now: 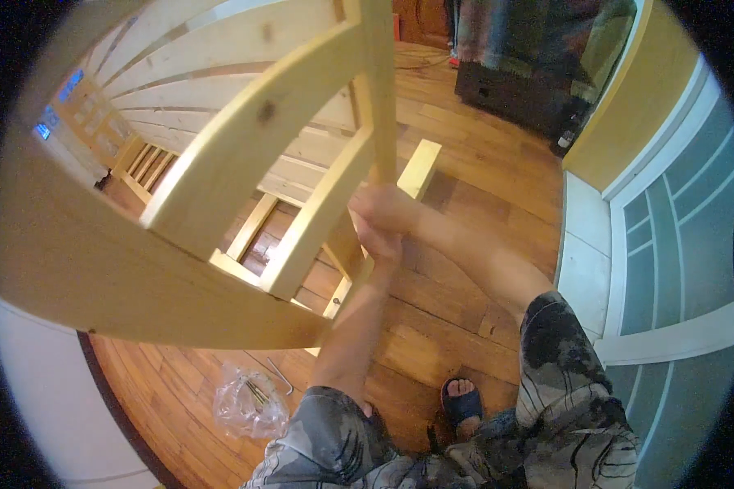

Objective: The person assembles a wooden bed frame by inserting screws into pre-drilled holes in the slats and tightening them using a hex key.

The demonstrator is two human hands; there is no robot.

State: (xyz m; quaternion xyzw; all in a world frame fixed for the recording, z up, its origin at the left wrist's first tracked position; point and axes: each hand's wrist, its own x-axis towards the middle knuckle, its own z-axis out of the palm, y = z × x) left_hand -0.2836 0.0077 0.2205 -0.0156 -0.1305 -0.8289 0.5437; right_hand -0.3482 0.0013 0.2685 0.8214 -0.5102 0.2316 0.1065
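Note:
A pale pine frame with curved slats (245,122) fills the upper left, looking like part of a bed. Its upright post (377,98) runs down to my hands. My right hand (383,207) is closed against the lower part of this post, knuckles toward me. Just below it and touching it is my left hand (375,241), closed beside the frame's lower rail (318,216). Whatever lies inside my fingers is hidden. Behind my hands, a short wooden beam (420,167) extends away over the floor.
A clear plastic bag (249,403) of metal bolts lies on the wood floor, with an L-shaped hex key (280,376) beside it. At right stands a white-framed glass door (681,212). A dark cabinet (514,98) draped with cloth is at the back. My sandalled foot (462,403) is below.

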